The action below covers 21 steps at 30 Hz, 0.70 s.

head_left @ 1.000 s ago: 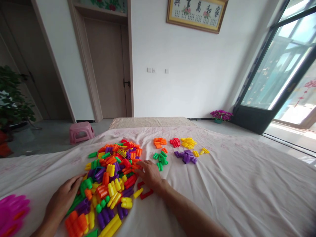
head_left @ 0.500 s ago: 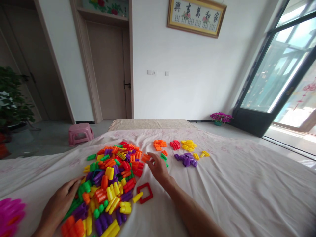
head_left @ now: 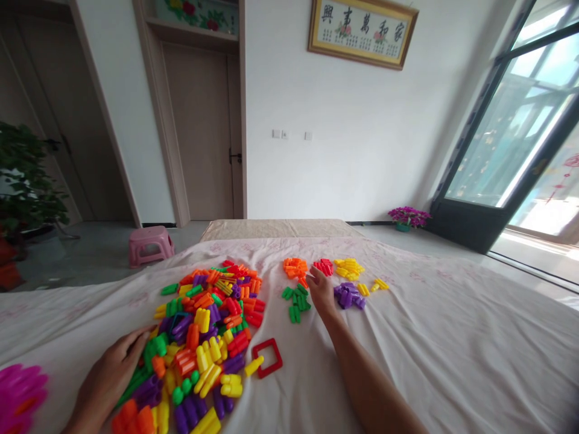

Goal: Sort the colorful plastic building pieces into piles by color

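Note:
A heap of plastic building pieces in orange, yellow, green, purple and red lies on the cloth in front of me. My left hand rests against the heap's left edge, fingers stretched out and partly hidden by pieces. Further off, my right hand hovers by the sorted groups, fingertips slightly apart with no piece visible in them. Just left of it are the orange group and the green group. Behind its fingers sits the red group; to its right are the yellow and purple groups.
A red square frame lies right of the heap, a yellow piece touching it. A magenta object shows at the lower left. The pale cloth covers the table. A pink stool stands on the floor beyond.
My right hand has moved right from the heap's edge to beside the orange and red groups. The orange piece it held is no longer visible in its fingers. My left hand stays put.

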{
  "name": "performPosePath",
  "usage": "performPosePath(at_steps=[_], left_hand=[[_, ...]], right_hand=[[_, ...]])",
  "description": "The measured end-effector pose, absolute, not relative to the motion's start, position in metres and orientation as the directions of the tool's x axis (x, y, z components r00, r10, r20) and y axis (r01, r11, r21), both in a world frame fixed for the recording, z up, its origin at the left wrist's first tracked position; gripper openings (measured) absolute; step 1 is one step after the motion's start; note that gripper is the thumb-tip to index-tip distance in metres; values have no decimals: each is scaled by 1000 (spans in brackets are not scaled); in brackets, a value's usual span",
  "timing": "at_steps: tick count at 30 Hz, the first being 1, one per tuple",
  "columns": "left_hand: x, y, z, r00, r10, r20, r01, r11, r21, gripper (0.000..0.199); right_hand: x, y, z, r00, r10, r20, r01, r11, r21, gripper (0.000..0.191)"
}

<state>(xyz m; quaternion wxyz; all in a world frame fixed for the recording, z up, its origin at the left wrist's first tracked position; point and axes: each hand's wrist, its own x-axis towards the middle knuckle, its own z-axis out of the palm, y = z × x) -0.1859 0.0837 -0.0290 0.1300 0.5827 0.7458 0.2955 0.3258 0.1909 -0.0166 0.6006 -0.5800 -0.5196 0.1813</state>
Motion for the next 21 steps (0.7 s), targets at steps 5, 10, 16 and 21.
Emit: performPosePath(at_steps=[5,10,16,21], left_hand=[[-186,84,-29,-326,944,54,708,205,676,54],[-189,86,-33,-314,948,44,695,198,691,53],[-189,86,-37,-323,942,93,683,164,711,49],[-188,85,-38,-332,937,104,699,171,695,48]], right_hand=[[313,184,-18,361,795,488,478,292,-828,36],[264,148,-1,-58,817,573,675,455,-581,25],[212,112,12,-345,839,420,780,506,-370,53],[210,111,9,-305,874,379,832,438,-341,45]])
